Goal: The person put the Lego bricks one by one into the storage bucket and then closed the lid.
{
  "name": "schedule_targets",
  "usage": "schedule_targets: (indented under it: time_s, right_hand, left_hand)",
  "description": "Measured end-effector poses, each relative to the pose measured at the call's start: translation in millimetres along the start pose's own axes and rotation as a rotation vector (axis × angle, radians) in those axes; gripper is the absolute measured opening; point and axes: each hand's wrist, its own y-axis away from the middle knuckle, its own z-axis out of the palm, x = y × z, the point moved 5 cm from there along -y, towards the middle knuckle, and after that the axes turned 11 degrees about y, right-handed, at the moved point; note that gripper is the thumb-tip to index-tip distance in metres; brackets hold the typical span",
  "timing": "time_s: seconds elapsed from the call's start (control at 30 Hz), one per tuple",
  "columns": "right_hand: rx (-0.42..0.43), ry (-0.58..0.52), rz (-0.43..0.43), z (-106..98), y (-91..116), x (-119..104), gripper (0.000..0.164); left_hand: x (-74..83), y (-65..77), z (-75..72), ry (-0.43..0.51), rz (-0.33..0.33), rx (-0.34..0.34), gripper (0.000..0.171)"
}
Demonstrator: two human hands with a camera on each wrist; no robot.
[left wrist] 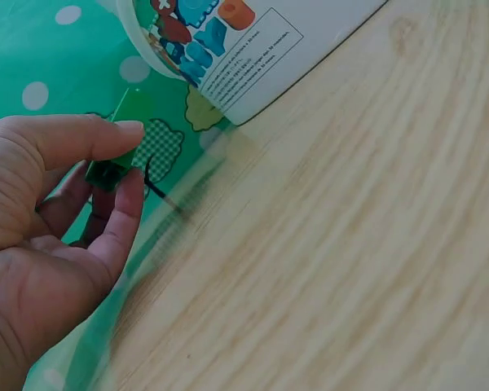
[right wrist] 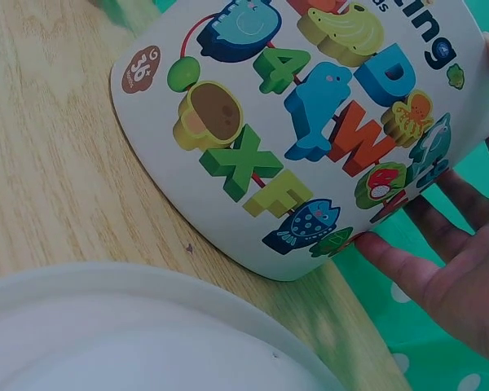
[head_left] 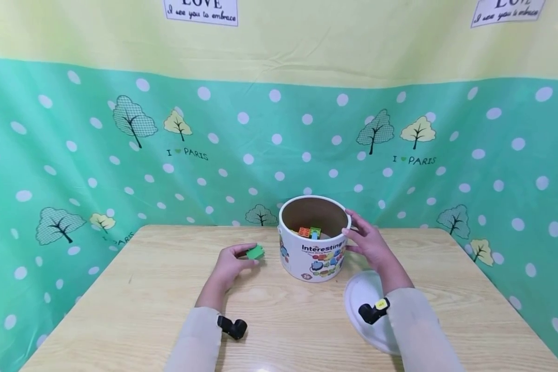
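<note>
My left hand [head_left: 229, 264] is left of the bucket and pinches a green building block [head_left: 256, 252] between thumb and fingers. In the left wrist view the block [left wrist: 118, 140] shows its hollow underside, and the hand [left wrist: 61, 195] has the thumb on top. A round white bucket [head_left: 307, 261] with printed toy pictures stands open on the table, with orange and green blocks [head_left: 304, 232] inside. My right hand [head_left: 369, 242] holds the bucket's right side near the rim; in the right wrist view its fingers [right wrist: 416, 273] spread along the bucket wall [right wrist: 253, 248].
A round white lid [head_left: 360, 310] lies on the wooden table [head_left: 279, 330] under my right forearm. Behind the table hangs a green dotted cloth [head_left: 279, 155] with printed trees, close to the bucket's back.
</note>
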Motion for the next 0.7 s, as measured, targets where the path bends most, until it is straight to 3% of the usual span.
schedule_targets:
  time_s: [0.4,0.7]
  right_hand:
    - [0.003,0.012,0.002,0.6,-0.2,-2.2,0.079]
    - [0.006,0.003,-0.005,-0.1,0.4,-1.6,0.078]
  left_hand:
    - [5.1,2.9,-1.3,0.061,0.038,0.0,0.044]
    - [2.3,0.2,-1.2,0.026,0.055,-0.009,0.042]
